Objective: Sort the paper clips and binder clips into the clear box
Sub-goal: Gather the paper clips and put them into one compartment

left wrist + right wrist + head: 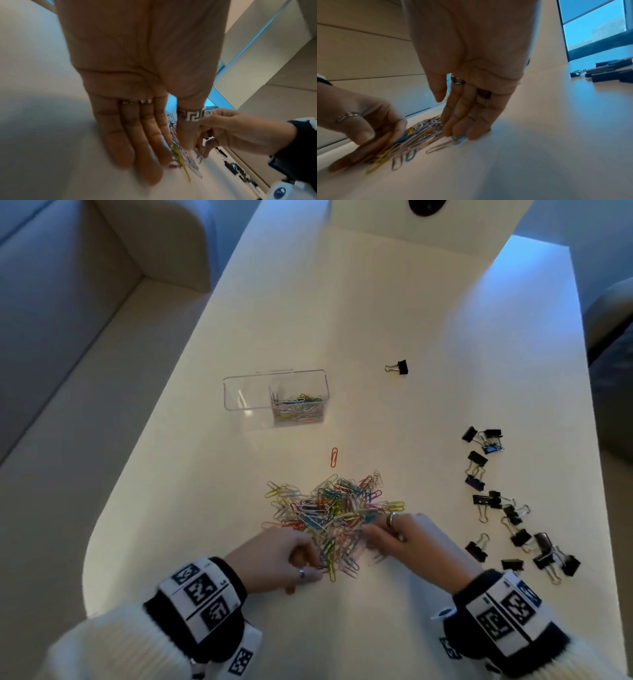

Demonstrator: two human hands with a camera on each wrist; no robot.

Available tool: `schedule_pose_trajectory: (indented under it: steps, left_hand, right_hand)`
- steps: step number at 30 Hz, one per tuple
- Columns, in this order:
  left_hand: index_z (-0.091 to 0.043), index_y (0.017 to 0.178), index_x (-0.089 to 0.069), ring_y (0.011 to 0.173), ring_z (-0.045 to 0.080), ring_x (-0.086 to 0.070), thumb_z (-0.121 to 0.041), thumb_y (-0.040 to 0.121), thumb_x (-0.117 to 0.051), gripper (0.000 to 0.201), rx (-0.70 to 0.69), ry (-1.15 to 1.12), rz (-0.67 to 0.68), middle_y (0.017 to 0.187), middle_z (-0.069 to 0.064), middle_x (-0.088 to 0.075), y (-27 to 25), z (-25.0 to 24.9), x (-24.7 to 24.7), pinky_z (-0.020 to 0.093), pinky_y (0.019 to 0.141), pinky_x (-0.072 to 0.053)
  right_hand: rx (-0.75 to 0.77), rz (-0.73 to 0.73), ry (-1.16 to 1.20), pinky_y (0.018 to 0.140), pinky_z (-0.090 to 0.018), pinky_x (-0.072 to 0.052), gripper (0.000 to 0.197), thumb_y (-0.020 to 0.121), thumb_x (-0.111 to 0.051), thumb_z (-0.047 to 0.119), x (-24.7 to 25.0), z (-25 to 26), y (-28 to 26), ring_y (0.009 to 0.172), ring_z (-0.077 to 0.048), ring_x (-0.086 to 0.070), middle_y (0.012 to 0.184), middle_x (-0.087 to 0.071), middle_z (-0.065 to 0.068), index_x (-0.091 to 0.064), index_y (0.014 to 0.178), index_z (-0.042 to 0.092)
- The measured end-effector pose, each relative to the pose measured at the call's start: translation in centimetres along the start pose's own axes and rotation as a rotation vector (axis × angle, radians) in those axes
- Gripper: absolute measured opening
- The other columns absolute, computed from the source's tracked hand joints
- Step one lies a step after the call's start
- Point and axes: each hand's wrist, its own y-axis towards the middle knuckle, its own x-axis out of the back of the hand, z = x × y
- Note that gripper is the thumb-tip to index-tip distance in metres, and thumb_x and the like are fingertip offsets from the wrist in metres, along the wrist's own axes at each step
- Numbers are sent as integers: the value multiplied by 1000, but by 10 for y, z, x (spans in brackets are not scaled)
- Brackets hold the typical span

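Note:
A heap of coloured paper clips point(335, 505) lies on the white table point(376, 302) in front of me. My left hand point(308, 566) presses its straight fingers point(145, 155) against the heap's near left edge, thumb over some clips point(178, 154). My right hand point(380, 534) has its straight fingertips point(467, 131) on the table at the heap's right edge point(423, 132). The clear box point(239, 395) stands further back; its right compartment holds paper clips point(298, 409) and its left one looks empty. Several black binder clips point(507, 508) lie scattered on the right.
One red paper clip point(334, 457) lies alone between heap and box. A single binder clip point(399, 368) sits far back, right of the box. A pale sofa point(68, 337) runs along the table's left side. The table's rounded near edge is close to my wrists.

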Motion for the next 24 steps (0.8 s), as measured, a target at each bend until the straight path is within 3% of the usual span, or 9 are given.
schedule_pose_trajectory:
  steps: [3, 5, 8, 11, 14, 17, 19, 22, 24]
  left_hand:
    - [-23, 95, -61, 63, -1, -53, -26, 82, -67, 15, -81, -9, -140, 75, -11, -59, 5, -9, 4, 14, 63, -46]
    - [-25, 96, -59, 68, 1, -51, -20, 83, -66, 16, -132, -48, -403, 80, -7, -57, 2, -12, 10, 11, 63, -41]
    - [-17, 125, -48, 104, 8, -48, -17, 86, -61, 41, -64, -86, -729, 114, -3, -49, 2, -7, 16, 20, 94, -41]
    - [-20, 146, -18, 142, 18, -14, -28, 91, -52, 66, 9, -69, -530, 149, -5, -23, 8, -9, 6, 38, 118, -14]
    - [-28, 148, -1, 143, 11, 11, -31, 94, -47, 71, -6, -20, -347, 155, -8, 1, 16, -20, -11, 36, 119, 0]
    - [-34, 147, -6, 145, 10, -4, -20, 93, -48, 69, -101, -174, -363, 157, -1, -7, 21, -21, -17, 40, 119, -13]
    - [-33, 146, -12, 142, 9, -15, -11, 92, -47, 67, -135, -201, -454, 155, -1, -18, 15, -20, -10, 38, 118, -18]
    - [-27, 143, -24, 132, 5, -32, -3, 91, -46, 61, -174, -164, -607, 149, -5, -31, 1, -24, 9, 27, 112, -29]
    - [-24, 139, -33, 113, 1, -44, -1, 90, -46, 56, -199, -118, -715, 141, -6, -39, -6, -30, 25, 10, 98, -34]
  right_hand:
    - [29, -192, 81, 66, -17, -48, 25, 89, -48, 39, 4, 4, 3, 66, 0, -59, 77, -65, 9, -66, 85, 22]
    - [15, -362, 117, 73, -17, -43, 16, 88, -52, 35, 9, 5, 3, 78, -1, -55, 89, -62, 11, -63, 96, 26]
    - [-141, -365, -71, 101, -33, -34, 52, 86, -48, 50, 10, 0, 7, 123, -17, -34, 132, -43, 5, -42, 132, 27]
    - [-196, -248, -55, 113, -43, -23, 67, 86, -43, 54, -3, 8, 12, 137, -20, -19, 150, -21, 5, -24, 143, 25]
    - [-91, -231, 2, 114, -36, -23, 66, 88, -50, 45, -21, 21, 16, 137, -16, -20, 151, -18, 7, -22, 144, 25]
    - [-54, -255, 24, 111, -29, -21, 69, 86, -56, 39, -25, 29, 17, 136, -15, -19, 150, -19, 6, -20, 144, 25]
    - [-77, -263, -56, 111, -36, -21, 80, 81, -60, 47, -23, 29, 20, 136, -18, -15, 151, -15, 5, -15, 144, 28]
    - [-97, -189, -177, 108, -44, -24, 91, 71, -66, 54, -22, 31, 25, 134, -21, -17, 149, -13, 6, -14, 143, 34]
    - [-70, -200, -178, 105, -42, -29, 84, 68, -69, 52, -25, 34, 29, 127, -19, -24, 141, -21, 6, -26, 139, 35]
